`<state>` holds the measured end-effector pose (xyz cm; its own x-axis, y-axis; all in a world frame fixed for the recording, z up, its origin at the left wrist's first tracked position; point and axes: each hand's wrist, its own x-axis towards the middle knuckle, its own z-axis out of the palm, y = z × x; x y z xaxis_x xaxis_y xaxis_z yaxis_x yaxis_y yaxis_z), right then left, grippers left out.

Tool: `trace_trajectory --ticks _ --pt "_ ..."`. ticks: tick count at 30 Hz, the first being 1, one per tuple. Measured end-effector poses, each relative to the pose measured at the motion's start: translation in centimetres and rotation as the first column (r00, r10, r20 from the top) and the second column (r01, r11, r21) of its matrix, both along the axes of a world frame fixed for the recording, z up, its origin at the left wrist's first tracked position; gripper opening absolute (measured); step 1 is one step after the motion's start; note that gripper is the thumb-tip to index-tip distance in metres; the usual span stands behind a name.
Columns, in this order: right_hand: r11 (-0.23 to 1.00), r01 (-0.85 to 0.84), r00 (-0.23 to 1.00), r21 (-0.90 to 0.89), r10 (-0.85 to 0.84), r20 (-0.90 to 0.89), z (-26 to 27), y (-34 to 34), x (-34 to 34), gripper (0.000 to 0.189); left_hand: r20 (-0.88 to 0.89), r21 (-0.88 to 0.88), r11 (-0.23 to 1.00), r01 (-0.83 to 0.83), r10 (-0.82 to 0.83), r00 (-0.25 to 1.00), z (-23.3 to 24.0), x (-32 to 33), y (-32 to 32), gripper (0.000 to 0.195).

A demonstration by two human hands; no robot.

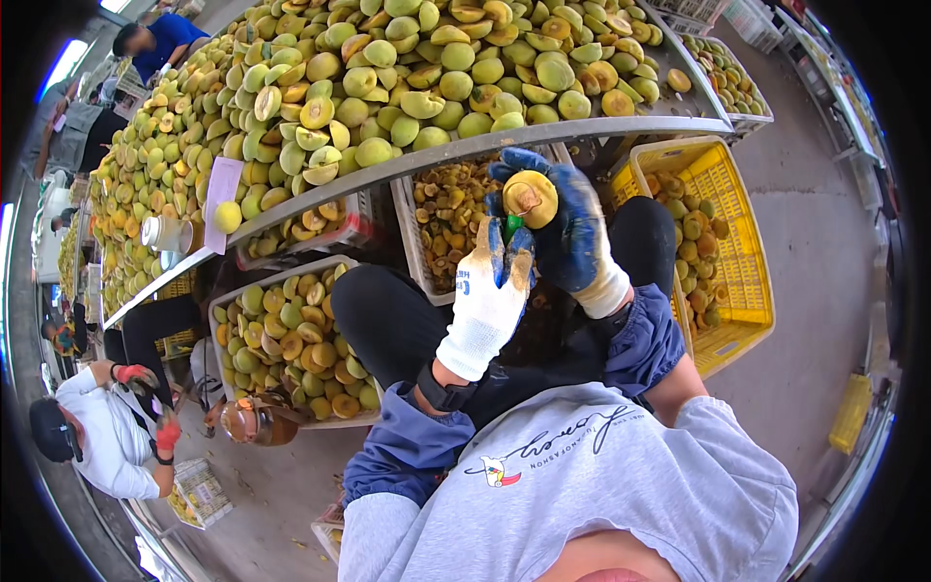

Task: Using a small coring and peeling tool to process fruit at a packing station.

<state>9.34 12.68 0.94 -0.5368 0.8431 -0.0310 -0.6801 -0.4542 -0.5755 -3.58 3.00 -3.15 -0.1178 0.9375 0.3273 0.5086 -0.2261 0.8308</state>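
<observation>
Both my hands wear white knit gloves with blue coated palms. My right hand (574,225) grips a yellow-green peach half (530,199), its cut face turned up with the brownish, torn-looking centre showing. Just below it, my left hand (494,284) closes around a small tool with a green handle (513,224). The tool's tip meets the lower edge of the peach's centre; its exact shape is hard to make out. Beneath my hands, partly under the table, a pale plastic crate (416,247) contains small brownish-yellow fruit pieces.
Halved peaches (407,87) heap on a metal-edged table (465,154) ahead. A pale crate of halves (291,342) stands left, a yellow crate (749,269) right. A jar (171,234) and pink paper (222,193) lie along the table edge. A co-worker in red gloves (116,429) sits left.
</observation>
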Motion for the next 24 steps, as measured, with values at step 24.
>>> trace_trajectory --ticks 24 --pt "0.991 -0.067 0.962 0.118 0.033 0.269 -2.4 3.0 -1.0 0.036 0.844 -0.468 0.664 0.583 0.141 0.517 5.1 -2.5 0.5 0.032"
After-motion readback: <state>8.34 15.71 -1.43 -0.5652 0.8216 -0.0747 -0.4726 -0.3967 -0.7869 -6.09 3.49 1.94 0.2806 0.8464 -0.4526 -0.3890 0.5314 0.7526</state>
